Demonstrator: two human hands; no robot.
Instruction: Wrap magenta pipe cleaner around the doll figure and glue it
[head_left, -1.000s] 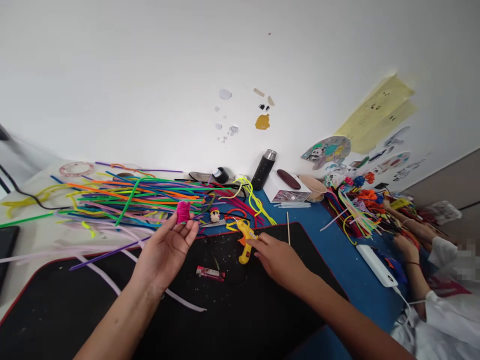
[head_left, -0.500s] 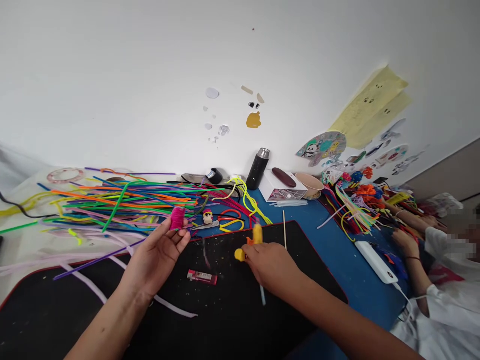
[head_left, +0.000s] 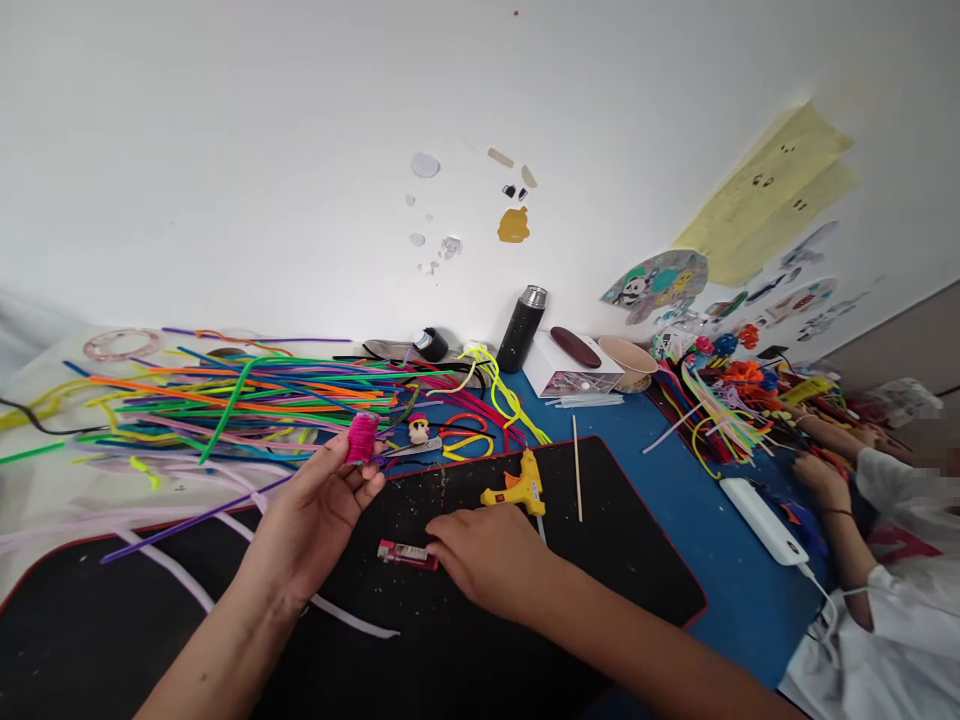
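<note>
Up at the left of the black mat, my left hand (head_left: 322, 510) is closed on a magenta fuzzy roll (head_left: 362, 438), pinched between thumb and fingers with the palm turned up. My right hand (head_left: 495, 560) is over the mat, palm down, thumb and forefinger slightly apart. Its fingertips are at the right end of a red lighter (head_left: 407, 555); whether they touch it is hard to see. Just beyond that hand, a yellow hot glue gun (head_left: 527, 487) lies on the mat, its lower part hidden by the hand.
Pipe cleaners (head_left: 247, 400) in many colours pile up at the left back, beside scissors (head_left: 465, 440). A wooden stick (head_left: 577, 470) lies on the mat. Behind stand a black flask (head_left: 523, 330) and a white box (head_left: 574, 370). A white power strip (head_left: 765, 522) and a co-worker's arms are right.
My right hand has let go of the yellow glue gun, now lying on the mat, and moved left and nearer to the lighter. My left hand still holds the magenta roll.
</note>
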